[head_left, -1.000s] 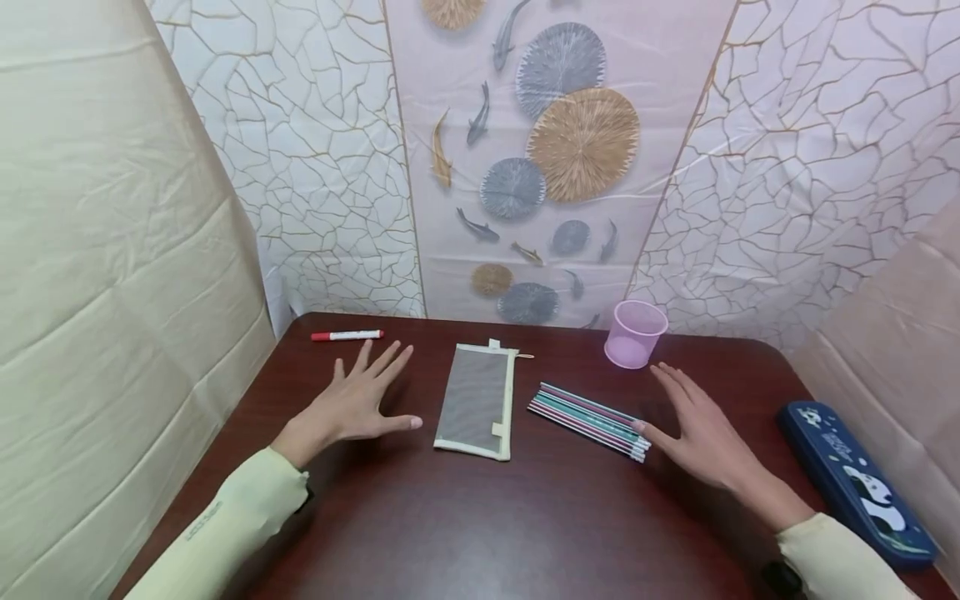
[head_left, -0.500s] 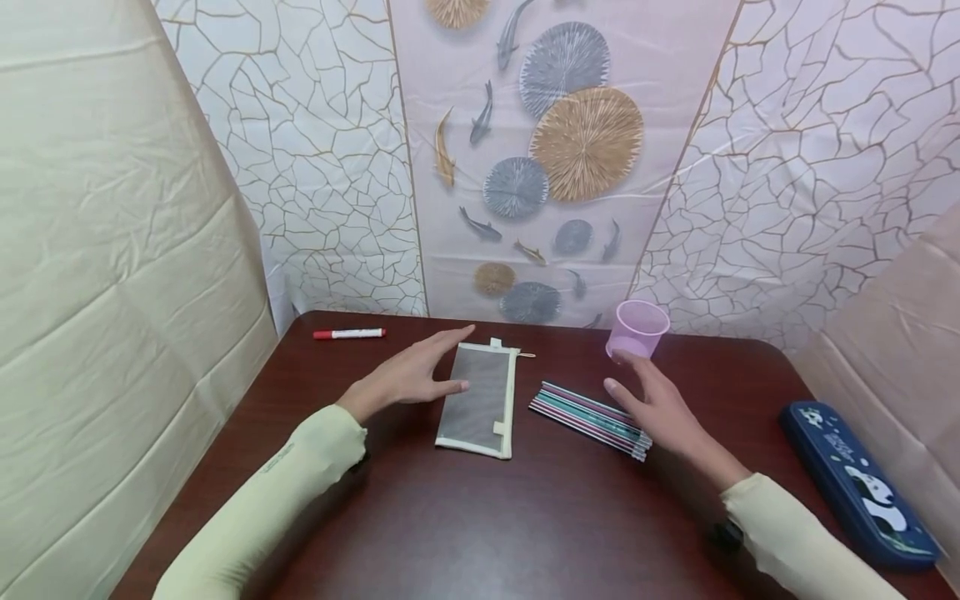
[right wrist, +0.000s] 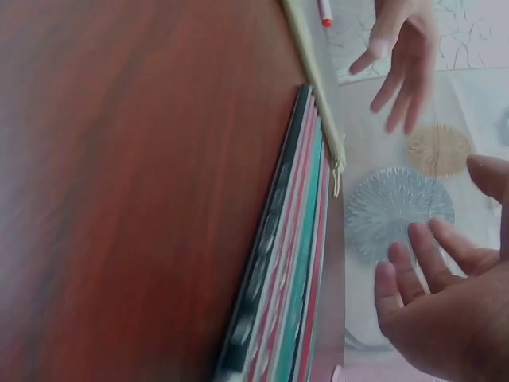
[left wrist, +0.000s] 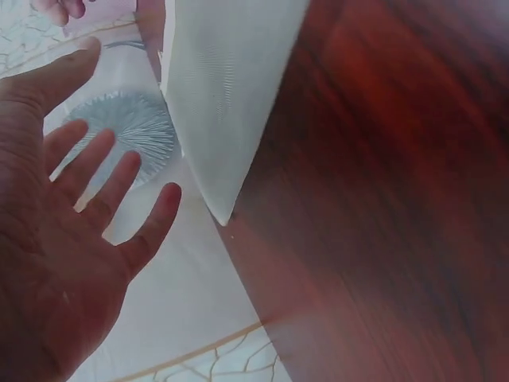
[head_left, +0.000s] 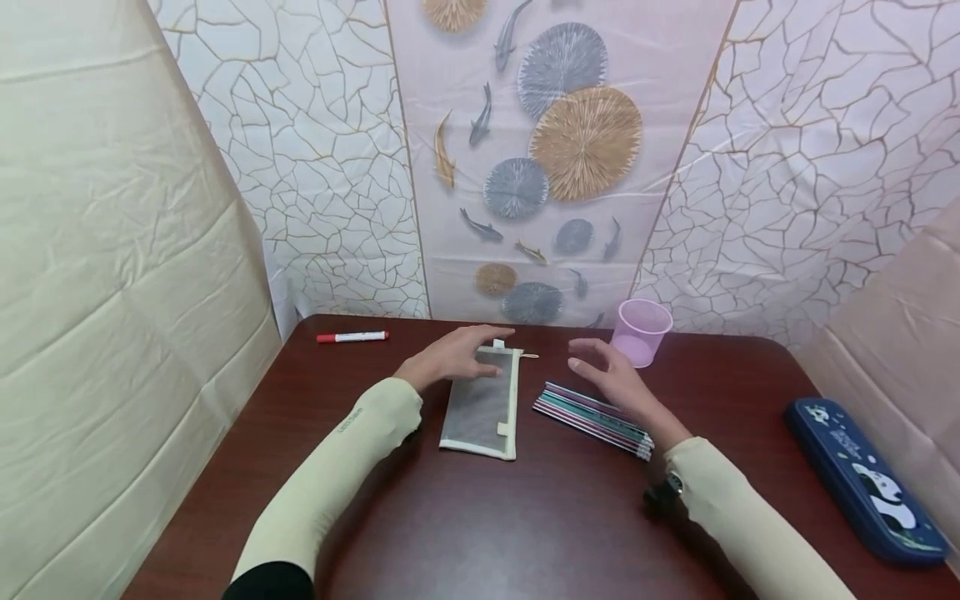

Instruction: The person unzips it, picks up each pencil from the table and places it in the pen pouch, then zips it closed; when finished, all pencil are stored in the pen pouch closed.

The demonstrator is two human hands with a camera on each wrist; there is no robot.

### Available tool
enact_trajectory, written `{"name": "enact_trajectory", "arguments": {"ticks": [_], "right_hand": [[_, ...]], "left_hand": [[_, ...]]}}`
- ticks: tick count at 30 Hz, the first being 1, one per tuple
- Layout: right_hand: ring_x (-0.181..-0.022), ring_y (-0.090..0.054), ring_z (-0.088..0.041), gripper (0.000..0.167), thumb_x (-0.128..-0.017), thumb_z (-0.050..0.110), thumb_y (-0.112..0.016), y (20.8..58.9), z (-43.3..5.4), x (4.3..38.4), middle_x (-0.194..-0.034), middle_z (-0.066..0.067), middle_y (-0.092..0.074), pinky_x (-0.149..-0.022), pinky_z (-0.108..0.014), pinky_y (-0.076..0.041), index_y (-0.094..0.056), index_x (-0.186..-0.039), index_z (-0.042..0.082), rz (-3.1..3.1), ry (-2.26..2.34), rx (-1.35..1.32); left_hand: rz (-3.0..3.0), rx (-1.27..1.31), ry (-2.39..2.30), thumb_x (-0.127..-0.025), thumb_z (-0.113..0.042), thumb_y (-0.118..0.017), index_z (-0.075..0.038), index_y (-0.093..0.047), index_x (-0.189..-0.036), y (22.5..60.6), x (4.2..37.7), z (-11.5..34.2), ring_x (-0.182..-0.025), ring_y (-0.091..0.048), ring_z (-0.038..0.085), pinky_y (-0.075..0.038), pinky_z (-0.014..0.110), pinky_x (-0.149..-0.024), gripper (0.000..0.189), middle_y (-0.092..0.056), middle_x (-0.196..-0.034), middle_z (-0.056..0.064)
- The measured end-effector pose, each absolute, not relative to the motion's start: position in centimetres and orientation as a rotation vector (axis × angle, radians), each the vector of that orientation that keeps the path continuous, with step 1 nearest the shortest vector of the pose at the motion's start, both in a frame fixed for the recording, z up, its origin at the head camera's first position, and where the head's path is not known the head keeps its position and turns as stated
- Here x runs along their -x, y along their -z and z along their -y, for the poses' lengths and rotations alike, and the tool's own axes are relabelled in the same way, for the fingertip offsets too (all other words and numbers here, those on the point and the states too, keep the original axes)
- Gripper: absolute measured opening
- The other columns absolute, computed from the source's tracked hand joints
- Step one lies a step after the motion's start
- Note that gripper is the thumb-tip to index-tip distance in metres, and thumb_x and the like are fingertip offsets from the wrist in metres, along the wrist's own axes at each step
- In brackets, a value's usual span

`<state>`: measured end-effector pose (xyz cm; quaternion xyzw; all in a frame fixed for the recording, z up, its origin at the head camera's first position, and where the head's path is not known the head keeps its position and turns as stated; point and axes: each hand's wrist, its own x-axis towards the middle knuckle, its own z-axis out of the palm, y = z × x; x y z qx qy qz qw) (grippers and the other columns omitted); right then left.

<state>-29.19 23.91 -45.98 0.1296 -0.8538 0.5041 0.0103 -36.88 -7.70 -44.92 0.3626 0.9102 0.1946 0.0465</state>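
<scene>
Here's the mesh pouch [head_left: 480,408], lying flat on the dark wooden table [head_left: 480,525], pale trim all round and a little cord poking out at its far right corner. Over its upper part hangs the left hand [head_left: 450,354], clear of the mesh, thumb and fingers spread apart with nothing between them. Just to the pouch's right lie the pencils [head_left: 592,417], a slanted row of green, pink and dark barrels, side by side. And above their far side, the right hand [head_left: 617,379]: fingers softly bent, gaps between them, thumb standing off, gripping nothing. Close behind that hand stands the pink cup [head_left: 641,332], upright near the table's far edge. Out at the far left, a red-and-white marker [head_left: 352,337] lies flat; over at the right edge, a dark blue case [head_left: 866,483] shows off its panda. Behind everything hangs a backdrop [head_left: 562,150] of fish and round, leaf-like discs.
</scene>
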Motion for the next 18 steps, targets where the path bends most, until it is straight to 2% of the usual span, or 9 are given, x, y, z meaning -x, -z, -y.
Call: {"name": "enact_trajectory", "arguments": {"ticks": [3,6,10,13,18], "right_hand": [[-0.133,-0.059,-0.040,0.048,-0.105,0.030,-0.066,46.1,-23.2,30.0,-0.143,-0.023,-0.064,-0.112,-0.052,-0.048,-0.060,-0.143,0.002,2.708,-1.584,-0.338],[-0.130,-0.060,-0.037,0.045,-0.106,0.028,-0.065,46.2,-22.3,30.9,-0.143,-0.022,-0.064,-0.108,-0.047,-0.050,-0.061,-0.142,0.002,2.760,-1.571,-0.300],[-0.135,-0.060,-0.039,0.038,-0.106,0.013,-0.062,46.1,-21.0,32.2,-0.141,-0.026,-0.065,-0.110,-0.047,-0.050,-0.061,-0.140,-0.003,2.802,-1.595,-0.357],[-0.131,-0.063,-0.043,0.036,-0.104,0.002,-0.059,46.1,-20.2,33.1,-0.136,-0.031,-0.065,-0.103,-0.041,-0.056,-0.060,-0.139,-0.008,2.793,-1.655,-0.415],[-0.126,-0.065,-0.040,0.036,-0.101,-0.003,-0.060,46.1,-18.9,34.6,-0.134,-0.032,-0.066,-0.094,-0.026,-0.055,-0.061,-0.136,-0.009,2.805,-1.633,-0.423]], "left_hand": [[-2.745,-1.067,-0.577,-0.097,-0.035,-0.078,-0.023,-0.048,-0.159,45.2,37.7,6.7,-0.141,-0.058,0.024,-0.049,0.045,-0.116,0.070,-0.055,-0.160,-0.001],[-2.739,-1.032,-0.578,-0.098,-0.030,-0.077,-0.019,-0.055,-0.154,45.3,38.4,6.1,-0.135,-0.062,0.026,-0.052,0.045,-0.111,0.061,-0.063,-0.151,0.003],[-2.722,-0.977,-0.636,-0.099,-0.022,-0.074,-0.016,-0.060,-0.149,45.3,39.3,5.3,-0.130,-0.065,0.026,-0.056,0.043,-0.104,0.053,-0.069,-0.143,0.005],[-2.720,-0.952,-0.660,-0.099,-0.016,-0.073,-0.016,-0.062,-0.147,45.5,39.9,4.6,-0.131,-0.065,0.024,-0.055,0.041,-0.106,0.050,-0.072,-0.139,0.003],[-2.754,-0.937,-0.621,-0.098,-0.013,-0.075,-0.017,-0.067,-0.141,45.8,40.7,3.5,-0.132,-0.064,0.020,-0.052,0.039,-0.113,0.045,-0.074,-0.133,0.000]]}}
